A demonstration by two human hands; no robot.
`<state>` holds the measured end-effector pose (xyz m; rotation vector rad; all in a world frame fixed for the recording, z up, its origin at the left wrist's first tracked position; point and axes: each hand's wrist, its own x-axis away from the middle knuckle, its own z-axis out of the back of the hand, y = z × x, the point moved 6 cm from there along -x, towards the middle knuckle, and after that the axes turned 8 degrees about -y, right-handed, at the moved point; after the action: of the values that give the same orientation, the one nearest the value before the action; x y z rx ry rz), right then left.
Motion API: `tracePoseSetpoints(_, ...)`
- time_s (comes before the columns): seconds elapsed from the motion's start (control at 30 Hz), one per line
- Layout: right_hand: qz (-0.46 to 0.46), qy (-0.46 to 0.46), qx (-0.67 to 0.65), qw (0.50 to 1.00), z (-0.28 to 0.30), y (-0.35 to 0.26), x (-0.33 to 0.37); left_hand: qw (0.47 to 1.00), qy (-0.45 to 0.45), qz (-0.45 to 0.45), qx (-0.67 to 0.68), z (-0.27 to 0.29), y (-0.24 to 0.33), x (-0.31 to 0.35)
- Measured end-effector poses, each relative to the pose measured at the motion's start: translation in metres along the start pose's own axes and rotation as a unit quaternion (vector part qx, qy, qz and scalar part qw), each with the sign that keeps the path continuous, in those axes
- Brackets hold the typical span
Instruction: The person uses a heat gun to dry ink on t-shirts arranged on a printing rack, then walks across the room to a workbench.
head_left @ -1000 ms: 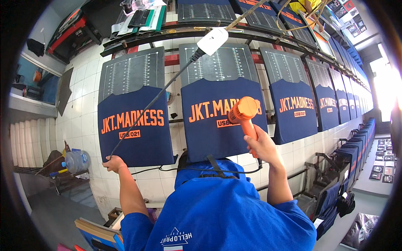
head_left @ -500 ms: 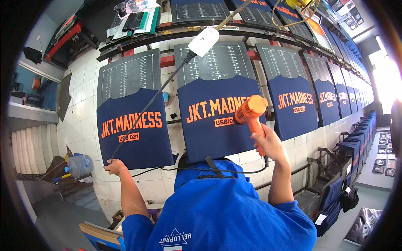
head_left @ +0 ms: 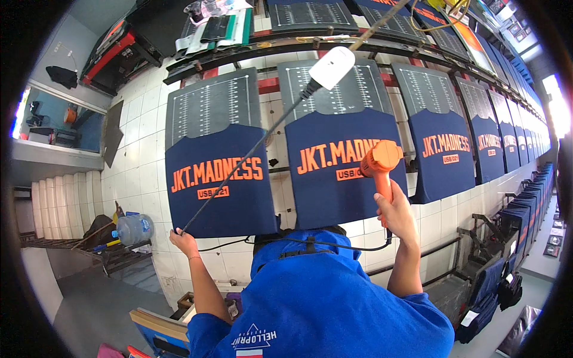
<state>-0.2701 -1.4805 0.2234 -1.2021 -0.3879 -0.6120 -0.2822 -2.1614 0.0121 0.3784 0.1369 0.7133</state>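
My right hand (head_left: 396, 213) is wrapped round the handle of an orange heat gun (head_left: 384, 158). Its dark nozzle points left, above the printed chest of a navy T-shirt (head_left: 334, 206) stretched on a dark board. Lower left, my left hand (head_left: 185, 242) pinches a black power cord (head_left: 253, 149) beside the bottom corner of another navy T-shirt (head_left: 218, 219). From there the cord rises to a white socket block (head_left: 332, 67) hanging overhead and also runs across my front to the heat gun's handle. Both shirts carry orange lettering.
More boards with navy shirts (head_left: 444, 173) continue in a row to the right. Behind runs a metal rail (head_left: 256, 52) with a second row of boards. A water jug (head_left: 133, 229) stands at the left, and a wooden-edged frame (head_left: 156, 327) leans low down.
The whole scene has shifted rightward in view as my head turned. My hands keep hold of the cord and heat gun; the gun stays over the same shirt, turned slightly.
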Motion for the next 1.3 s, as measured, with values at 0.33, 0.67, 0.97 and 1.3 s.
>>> tracePoseSetpoints(0.33,0.093,-0.184,-0.224,0.953,-0.212,-0.088,-0.014,0.968,-0.028,-0.021,0.249,0.047,-0.035,-0.143)
tracePoseSetpoints(0.67,0.084,-0.014,-0.089,0.992,-0.296,-0.136,-0.002,0.935,-0.150,-0.115,0.301,0.035,0.030,-0.215)
tracePoseSetpoints(0.97,0.073,0.030,-0.092,0.993,-0.308,-0.147,0.002,0.912,-0.333,-0.102,0.215,0.035,0.075,-0.217)
tracePoseSetpoints(1.3,0.058,0.021,-0.101,0.993,-0.314,-0.150,-0.011,0.909,-0.355,-0.122,0.181,0.038,0.071,-0.225)
